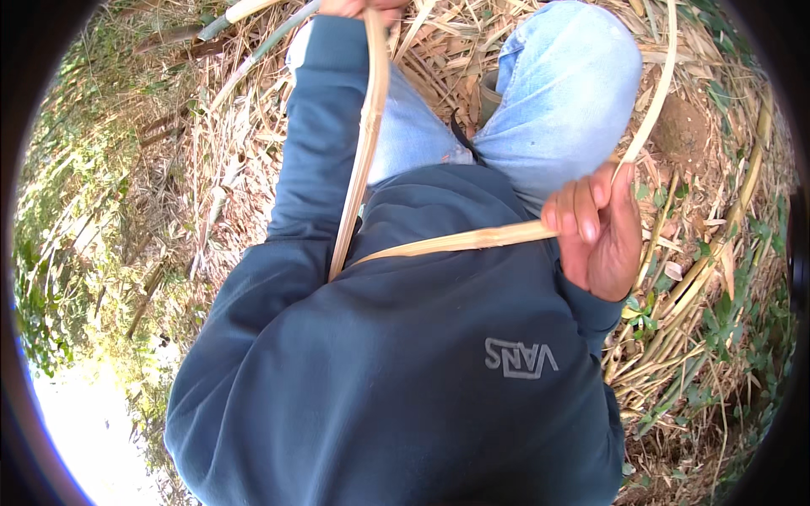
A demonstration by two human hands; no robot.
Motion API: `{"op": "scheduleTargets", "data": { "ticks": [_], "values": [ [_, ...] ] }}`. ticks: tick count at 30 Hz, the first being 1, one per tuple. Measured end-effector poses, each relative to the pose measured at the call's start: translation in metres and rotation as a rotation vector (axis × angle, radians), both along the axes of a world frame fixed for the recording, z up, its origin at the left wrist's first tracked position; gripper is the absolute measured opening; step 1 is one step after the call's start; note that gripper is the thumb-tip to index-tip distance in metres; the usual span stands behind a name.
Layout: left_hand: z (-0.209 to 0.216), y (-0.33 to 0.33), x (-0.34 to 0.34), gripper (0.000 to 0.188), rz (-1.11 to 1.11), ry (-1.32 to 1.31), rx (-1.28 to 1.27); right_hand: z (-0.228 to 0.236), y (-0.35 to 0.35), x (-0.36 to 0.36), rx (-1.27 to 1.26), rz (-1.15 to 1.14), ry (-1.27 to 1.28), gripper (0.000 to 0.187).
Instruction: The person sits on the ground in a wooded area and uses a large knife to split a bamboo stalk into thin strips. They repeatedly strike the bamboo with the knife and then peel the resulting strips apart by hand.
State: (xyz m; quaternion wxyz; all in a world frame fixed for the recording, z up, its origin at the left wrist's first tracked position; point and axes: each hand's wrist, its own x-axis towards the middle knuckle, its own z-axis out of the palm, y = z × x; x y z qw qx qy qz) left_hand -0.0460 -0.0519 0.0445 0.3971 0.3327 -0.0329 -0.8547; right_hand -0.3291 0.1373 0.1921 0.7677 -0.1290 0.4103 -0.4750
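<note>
At the upper edge my left hand [344, 8] is closed around a long pale bamboo strip [368, 126], partly cut off by the frame. This strip hangs down along my left sleeve to my chest. On the right, my right hand [603, 232] is closed on another length of split bamboo [472, 239], pinched between thumb and fingers. From there it runs left across the dark sweatshirt [422, 337], and on the other side a thin length [658, 93] rises to the top edge. Whether the lengths join near my chest cannot be told.
My bent knee in light blue jeans [569, 93] is beyond the right hand. Dry bamboo shavings [447, 51] cover the ground. Bamboo poles [270, 46] lie at the upper left, and more stalks and strips [700, 278] with green leaves at the right. Green plants [67, 236] grow at the left.
</note>
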Motion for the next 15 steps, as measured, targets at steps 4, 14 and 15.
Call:
{"op": "scheduleTargets", "data": {
  "ticks": [4, 14, 15],
  "values": [
    [-0.024, -0.019, -0.065, 0.023, -0.236, 0.129, -0.098, -0.022, -0.044, 0.016, -0.148, 0.010, -0.234, 0.037],
    [0.049, 0.067, 0.004, 0.081, -0.418, -0.443, -0.117, -0.063, -0.189, 0.087, -0.181, 0.099, 0.019, 0.033],
    [0.049, 0.084, -0.004, 0.070, -0.362, -0.373, -0.057, -0.065, -0.194, 0.090, -0.182, 0.080, 0.022, 0.033]
  ]
}}
